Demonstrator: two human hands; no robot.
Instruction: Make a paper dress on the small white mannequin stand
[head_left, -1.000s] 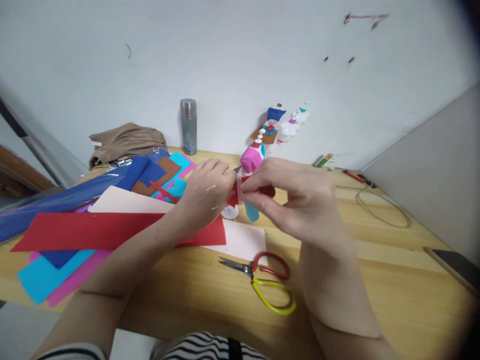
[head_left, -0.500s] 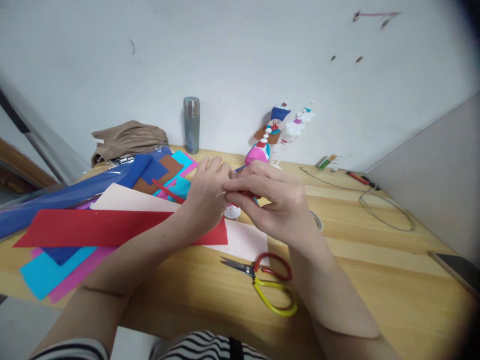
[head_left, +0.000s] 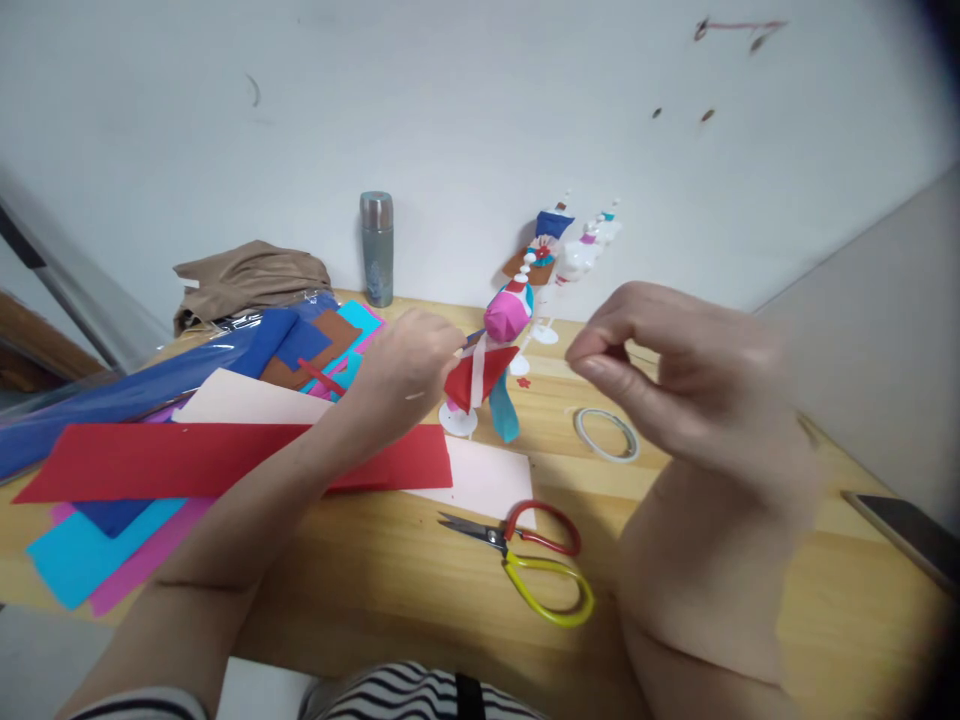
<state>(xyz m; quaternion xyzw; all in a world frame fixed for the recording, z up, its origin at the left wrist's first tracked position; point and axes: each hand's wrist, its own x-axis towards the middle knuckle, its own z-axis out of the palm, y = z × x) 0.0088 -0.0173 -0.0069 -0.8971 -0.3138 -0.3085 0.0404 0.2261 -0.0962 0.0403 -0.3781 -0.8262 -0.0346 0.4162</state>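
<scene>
Right hand (head_left: 694,385) now clear of figure (head_left: 496,368)

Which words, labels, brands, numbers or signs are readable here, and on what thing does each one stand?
No text can be read.
Grey bottle: a faint pattern; letters, if any, too blurred.
Blue package: light marks, too small to read.
Brown cloth: white tag, no legible writing.
</scene>
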